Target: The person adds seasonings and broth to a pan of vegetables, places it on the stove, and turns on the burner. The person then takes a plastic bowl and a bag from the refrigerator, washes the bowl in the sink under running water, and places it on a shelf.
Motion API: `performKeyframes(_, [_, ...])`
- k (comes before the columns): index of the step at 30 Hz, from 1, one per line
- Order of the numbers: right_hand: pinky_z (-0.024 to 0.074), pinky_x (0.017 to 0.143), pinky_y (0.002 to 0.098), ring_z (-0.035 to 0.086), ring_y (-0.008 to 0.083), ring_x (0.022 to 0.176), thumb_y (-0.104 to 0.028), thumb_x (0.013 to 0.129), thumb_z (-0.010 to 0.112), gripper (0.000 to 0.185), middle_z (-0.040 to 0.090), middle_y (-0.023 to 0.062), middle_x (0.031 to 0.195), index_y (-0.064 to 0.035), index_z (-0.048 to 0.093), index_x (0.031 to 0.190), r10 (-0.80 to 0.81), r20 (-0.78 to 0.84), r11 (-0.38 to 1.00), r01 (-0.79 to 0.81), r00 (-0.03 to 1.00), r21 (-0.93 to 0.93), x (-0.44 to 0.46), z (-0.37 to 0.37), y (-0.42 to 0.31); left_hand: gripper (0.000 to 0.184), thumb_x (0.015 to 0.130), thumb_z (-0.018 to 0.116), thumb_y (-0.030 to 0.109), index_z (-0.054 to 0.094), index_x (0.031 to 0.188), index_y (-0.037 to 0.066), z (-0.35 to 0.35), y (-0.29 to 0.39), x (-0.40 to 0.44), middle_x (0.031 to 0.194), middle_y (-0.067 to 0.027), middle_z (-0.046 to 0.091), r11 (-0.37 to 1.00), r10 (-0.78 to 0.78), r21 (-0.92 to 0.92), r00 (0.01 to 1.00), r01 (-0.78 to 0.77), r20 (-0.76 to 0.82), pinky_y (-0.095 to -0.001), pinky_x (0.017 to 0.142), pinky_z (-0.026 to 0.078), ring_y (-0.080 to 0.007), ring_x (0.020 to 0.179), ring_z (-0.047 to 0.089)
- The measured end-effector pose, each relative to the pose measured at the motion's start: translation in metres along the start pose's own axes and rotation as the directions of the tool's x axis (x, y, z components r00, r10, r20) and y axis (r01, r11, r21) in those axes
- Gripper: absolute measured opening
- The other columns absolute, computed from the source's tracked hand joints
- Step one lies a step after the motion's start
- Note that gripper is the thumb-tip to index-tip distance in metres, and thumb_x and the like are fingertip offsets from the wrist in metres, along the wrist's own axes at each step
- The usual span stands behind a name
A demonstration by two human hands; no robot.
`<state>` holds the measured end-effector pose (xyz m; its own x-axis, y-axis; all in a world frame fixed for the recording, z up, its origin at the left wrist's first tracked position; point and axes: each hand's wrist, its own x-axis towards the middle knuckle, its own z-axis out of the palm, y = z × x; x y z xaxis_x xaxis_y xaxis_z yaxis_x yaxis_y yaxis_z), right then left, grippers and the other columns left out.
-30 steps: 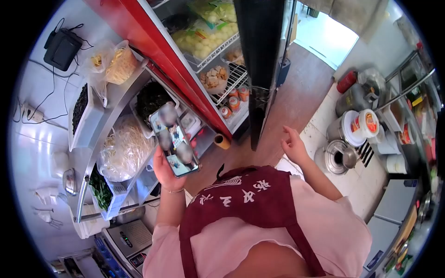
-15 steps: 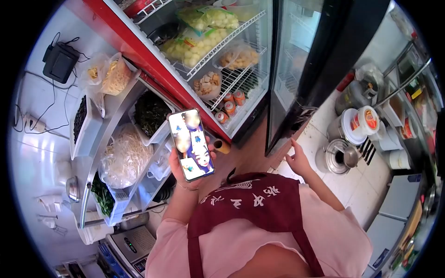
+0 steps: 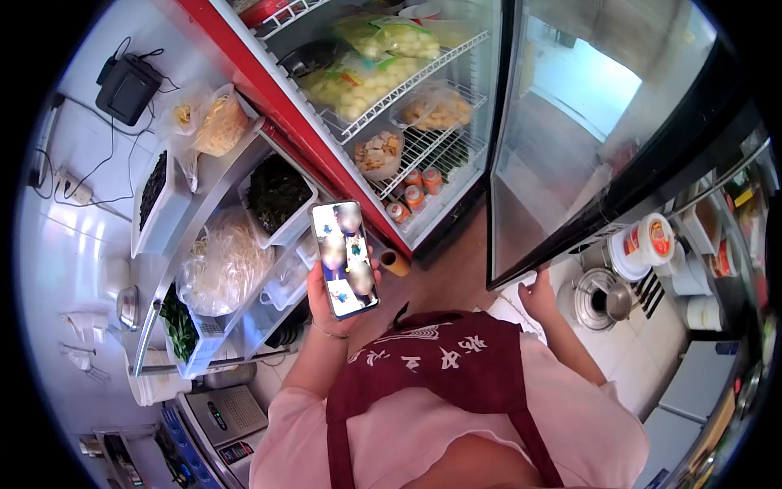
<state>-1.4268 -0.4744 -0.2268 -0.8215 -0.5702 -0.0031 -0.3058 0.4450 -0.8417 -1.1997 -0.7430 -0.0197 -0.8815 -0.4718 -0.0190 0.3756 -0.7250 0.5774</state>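
My left hand is closed around a smartphone whose lit screen shows several pictures. My right hand is at the lower edge of the glass fridge door, its thumb and a finger apart and nothing seen between them. Whether the fingertips touch the door is hard to tell. The door stands wide open beside the red-framed fridge. Inside are bags of pale round food, a bowl of cut pieces, a bag of light brown food and several orange cans.
At the left, a curved metal shelf bears a bag of sprouts, a tray of dark leaves and green leaves. On the right are a steel pot, a white tub and a crowded rack.
The fridge door has swung wider to the right, showing more of the inside. My right hand has come to its lower edge. The phone stays in my left hand and faces the camera more squarely.
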Motion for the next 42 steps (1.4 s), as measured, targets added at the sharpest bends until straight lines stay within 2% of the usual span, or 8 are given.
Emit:
performKeyframes(5, [0.0479, 0.079, 0.0424, 0.059, 0.0389, 0.092, -0.032, 0.08, 0.057, 0.054, 0.062, 0.0252, 0.096, 0.0004, 0.05, 0.123, 0.228, 0.482, 0.873, 0.042, 0.846, -0.485, -0.009, -0.006, 0.035, 0.067, 0.091, 0.035, 0.047, 0.029, 0.135, -0.002, -0.01, -0.002, -0.004, 0.13, -0.0259, 0.042, 0.98, -0.12, 0.157, 0.993, 0.119, -0.002, -0.0479, 0.093, 0.043, -0.0375, 0.111, 0.051])
performKeyframes(11, [0.047, 0.077, 0.0315, 0.059, 0.0135, 0.087, -0.033, 0.096, 0.04, 0.042, 0.061, 0.0069, 0.111, -0.0066, 0.048, 0.128, -0.197, 0.668, 0.882, -0.168, 0.717, 0.44, 0.021, 0.004, -0.071, 0.056, 0.096, 0.027, 0.04, 0.034, 0.134, 0.0, 0.007, -0.022, 0.008, 0.13, -0.0195, 0.045, 0.957, -0.264, 0.115, 0.963, 0.268, -0.048, -0.0429, 0.096, 0.042, -0.0346, 0.115, 0.049])
performKeyframes(14, [0.0368, 0.096, 0.0342, 0.051, 0.0174, 0.109, -0.039, 0.096, 0.039, 0.051, 0.051, 0.0097, 0.125, -0.0047, 0.039, 0.133, -0.467, 0.48, 0.5, -0.226, 0.743, 0.836, 0.027, 0.034, -0.13, 0.048, 0.097, 0.03, 0.037, 0.042, 0.128, 0.003, -0.002, -0.041, 0.017, 0.121, -0.0115, 0.055, 0.905, -0.375, 0.142, 0.909, 0.402, -0.185, -0.0357, 0.092, 0.046, -0.0207, 0.106, 0.057])
performKeyframes(23, [0.0452, 0.09, 0.0415, 0.057, 0.0281, 0.103, -0.057, 0.087, 0.039, 0.069, 0.058, 0.0158, 0.112, 0.0029, 0.049, 0.119, -0.498, 0.691, -0.07, -0.818, 0.524, 0.57, 0.062, 0.05, -0.161, 0.053, 0.097, 0.024, 0.047, 0.053, 0.111, 0.005, -0.023, -0.064, 0.052, 0.099, -0.0091, 0.062, 0.572, -0.49, 0.545, 0.788, 0.613, -0.373, -0.0353, 0.07, 0.053, -0.021, 0.078, 0.064])
performKeyframes(27, [0.045, 0.09, 0.0421, 0.057, 0.0303, 0.101, -0.047, 0.087, 0.05, 0.058, 0.057, 0.0151, 0.113, -0.0006, 0.047, 0.121, -0.313, 0.697, -0.059, -0.746, 0.645, 0.663, 0.073, 0.055, -0.106, 0.055, 0.096, 0.025, 0.048, 0.053, 0.102, 0.002, -0.036, -0.042, 0.046, 0.085, -0.013, 0.062, 0.269, -0.597, 0.77, 0.727, 0.579, -0.339, -0.0309, 0.063, 0.051, -0.0187, 0.068, 0.062])
performKeyframes(31, [0.0405, 0.095, 0.0357, 0.052, 0.0229, 0.109, -0.033, 0.085, 0.06, 0.061, 0.053, 0.0143, 0.117, -0.0057, 0.035, 0.133, 0.012, 0.778, 0.813, -0.459, 0.628, 0.358, 0.05, 0.061, -0.017, 0.04, 0.096, 0.035, 0.037, 0.054, 0.101, 0.002, -0.076, -0.022, 0.025, 0.083, -0.0114, 0.061, 0.442, -0.373, 0.718, 0.838, 0.538, -0.399, -0.0304, 0.065, 0.051, -0.0182, 0.071, 0.061])
performKeyframes(33, [0.037, 0.097, 0.0352, 0.046, 0.0225, 0.115, -0.032, 0.084, 0.06, 0.069, 0.047, 0.0147, 0.127, -0.0071, 0.027, 0.139, 0.162, 0.857, 0.942, -0.336, 0.488, 0.013, 0.021, 0.079, 0.043, 0.035, 0.095, 0.038, 0.032, 0.054, 0.102, 0.002, -0.091, -0.013, 0.01, 0.083, -0.0107, 0.061, 0.488, -0.309, 0.681, 0.838, 0.546, -0.45, -0.0302, 0.066, 0.051, -0.0182, 0.072, 0.061])
performKeyframes(42, [0.0385, 0.094, 0.0342, 0.048, 0.0216, 0.111, -0.031, 0.085, 0.059, 0.061, 0.049, 0.0139, 0.122, -0.0069, 0.031, 0.133, 0.702, 0.659, 0.712, -0.285, 0.27, -0.642, -0.085, 0.01, 0.176, 0.028, 0.093, 0.042, 0.027, 0.053, 0.103, 0.004, -0.126, -0.019, -0.015, 0.085, -0.0111, 0.061, 0.496, -0.25, 0.622, 0.785, 0.607, -0.567, -0.0293, 0.064, 0.05, -0.0187, 0.073, 0.061])
